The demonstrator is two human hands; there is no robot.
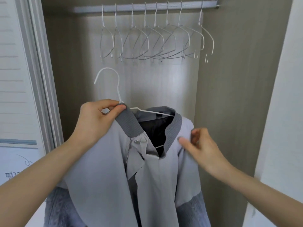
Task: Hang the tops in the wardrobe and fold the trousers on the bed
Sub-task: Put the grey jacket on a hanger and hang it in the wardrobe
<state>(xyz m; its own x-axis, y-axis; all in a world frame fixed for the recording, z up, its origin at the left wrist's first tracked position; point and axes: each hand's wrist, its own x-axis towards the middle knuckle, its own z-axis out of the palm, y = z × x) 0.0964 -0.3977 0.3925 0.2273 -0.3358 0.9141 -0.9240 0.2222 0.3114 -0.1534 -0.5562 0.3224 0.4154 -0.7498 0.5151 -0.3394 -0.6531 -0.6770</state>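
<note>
On the left stands the white door (16, 79) of the wardrobe (229, 95). My left hand (96, 118) is raised in front of the wardrobe and pinches the dark ribbed collar of the grey jacket (155, 185) together with the neck of a white wire hanger (114, 89), whose hook points to the left. The jacket is light grey, with a zip, two heart-shaped snaps near the collar, a black lining and fluffy lower sleeves. It hangs between my two hands, below the rail (144, 8), not yet on it. Eight empty hangers (155, 41) hang on the rail above. My right hand (200, 148) is at the right shoulder of the jacket, with the fingers curled on the cloth; it is blurred, so I cannot tell if it really grips.
</note>
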